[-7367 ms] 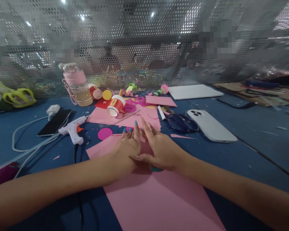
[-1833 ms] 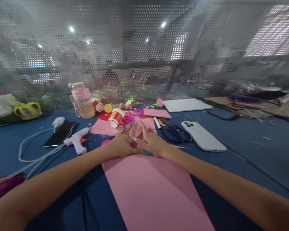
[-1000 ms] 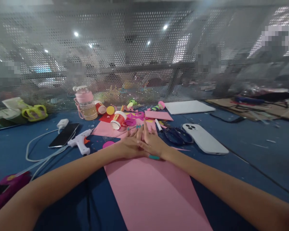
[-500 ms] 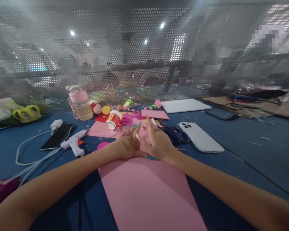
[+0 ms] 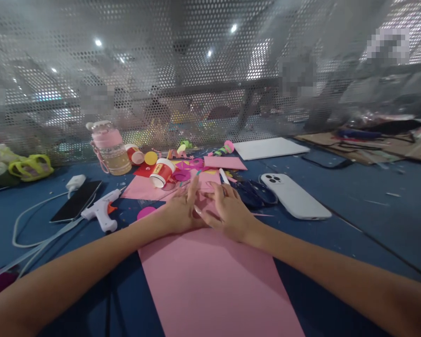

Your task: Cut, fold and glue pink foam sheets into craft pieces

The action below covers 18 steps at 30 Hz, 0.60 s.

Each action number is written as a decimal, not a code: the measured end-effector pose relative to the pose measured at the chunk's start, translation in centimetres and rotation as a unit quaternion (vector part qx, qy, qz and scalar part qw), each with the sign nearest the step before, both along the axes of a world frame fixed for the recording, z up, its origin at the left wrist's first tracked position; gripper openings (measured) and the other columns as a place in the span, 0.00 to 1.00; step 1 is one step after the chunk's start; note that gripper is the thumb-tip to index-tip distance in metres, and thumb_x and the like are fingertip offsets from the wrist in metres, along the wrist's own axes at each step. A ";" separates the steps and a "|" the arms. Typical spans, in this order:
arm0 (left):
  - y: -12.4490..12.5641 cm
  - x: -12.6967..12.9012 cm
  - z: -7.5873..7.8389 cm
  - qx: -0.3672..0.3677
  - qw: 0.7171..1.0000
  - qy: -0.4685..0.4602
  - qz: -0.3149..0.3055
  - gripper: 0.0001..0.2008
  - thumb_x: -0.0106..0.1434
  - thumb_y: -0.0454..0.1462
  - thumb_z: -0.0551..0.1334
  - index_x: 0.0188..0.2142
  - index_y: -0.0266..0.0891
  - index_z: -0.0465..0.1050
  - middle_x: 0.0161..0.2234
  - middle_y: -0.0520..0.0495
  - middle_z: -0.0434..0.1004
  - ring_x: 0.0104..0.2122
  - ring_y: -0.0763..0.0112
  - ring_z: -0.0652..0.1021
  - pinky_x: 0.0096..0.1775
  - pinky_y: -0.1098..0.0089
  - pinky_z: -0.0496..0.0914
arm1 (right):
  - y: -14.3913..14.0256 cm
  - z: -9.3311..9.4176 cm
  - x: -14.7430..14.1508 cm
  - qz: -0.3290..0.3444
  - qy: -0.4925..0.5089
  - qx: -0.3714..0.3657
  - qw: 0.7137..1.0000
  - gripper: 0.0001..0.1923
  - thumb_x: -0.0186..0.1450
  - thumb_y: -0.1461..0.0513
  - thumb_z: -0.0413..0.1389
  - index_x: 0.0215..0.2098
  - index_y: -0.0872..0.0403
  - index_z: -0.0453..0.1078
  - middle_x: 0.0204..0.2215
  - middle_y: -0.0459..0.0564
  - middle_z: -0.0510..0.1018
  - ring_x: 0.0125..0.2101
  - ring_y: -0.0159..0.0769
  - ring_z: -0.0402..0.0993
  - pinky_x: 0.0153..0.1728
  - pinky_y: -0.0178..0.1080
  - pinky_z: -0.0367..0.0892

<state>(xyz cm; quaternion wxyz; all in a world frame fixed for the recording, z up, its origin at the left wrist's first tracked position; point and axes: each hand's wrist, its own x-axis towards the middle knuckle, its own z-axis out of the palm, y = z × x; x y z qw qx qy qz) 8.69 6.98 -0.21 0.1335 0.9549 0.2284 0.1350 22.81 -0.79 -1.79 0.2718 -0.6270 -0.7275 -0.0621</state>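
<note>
A long sheet of pink paper [image 5: 217, 285] lies on the blue table and stretches toward me. Over its far part rests my left hand [image 5: 182, 210], fingers apart, one of them pointing forward. Close beside it my right hand [image 5: 233, 213] has its fingers spread and slightly bent, the thumb reaching toward the left hand. Neither hand shows an object in its grasp, though the space under the palms is hidden. Just beyond the fingers are a red and white paper cup [image 5: 162, 172], a pink paper piece [image 5: 226, 162] and a white pen-like stick [image 5: 224, 177].
Left stand a hot glue gun [image 5: 103, 210], a black phone [image 5: 76, 201], a white charger [image 5: 76, 182] and a pink-topped bottle [image 5: 110, 147]. To the right lie a white phone [image 5: 296, 196] and a dark blue pouch-like item [image 5: 254, 193]. A white board [image 5: 270, 148] sits farther back, before a perforated metal screen [image 5: 210, 70].
My hands have shifted slightly on the paper. The right fingers have bent more and drawn apart from the left ones. The camera view has moved a little.
</note>
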 end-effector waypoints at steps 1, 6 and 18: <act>0.0 0.0 0.0 -0.001 1.000 -0.002 0.000 0.52 0.49 0.51 0.60 0.60 0.32 0.27 0.56 0.29 0.54 0.55 0.49 0.58 0.52 0.50 0.53 | 0.0 0.0 0.0 -0.003 -0.006 0.004 1.000 0.30 0.59 0.50 0.42 0.50 0.65 0.54 0.44 0.64 0.69 0.46 0.54 0.57 0.46 0.53 0.52; -0.1 0.1 0.1 0.017 1.000 0.015 0.002 0.53 0.48 0.53 0.59 0.59 0.32 0.26 0.56 0.27 0.53 0.56 0.47 0.57 0.52 0.48 0.51 | -0.4 0.6 0.2 -0.018 0.015 0.056 0.998 0.25 0.57 0.52 0.45 0.45 0.62 0.58 0.33 0.59 0.73 0.41 0.51 0.61 0.43 0.50 0.55; -0.4 0.0 0.2 0.035 0.999 0.025 0.014 0.48 0.50 0.49 0.58 0.59 0.28 0.31 0.55 0.26 0.56 0.55 0.48 0.58 0.50 0.52 0.57 | 0.5 0.1 0.1 0.018 -0.054 -0.018 0.998 0.34 0.59 0.55 0.44 0.57 0.68 0.41 0.55 0.68 0.55 0.58 0.49 0.45 0.54 0.56 0.39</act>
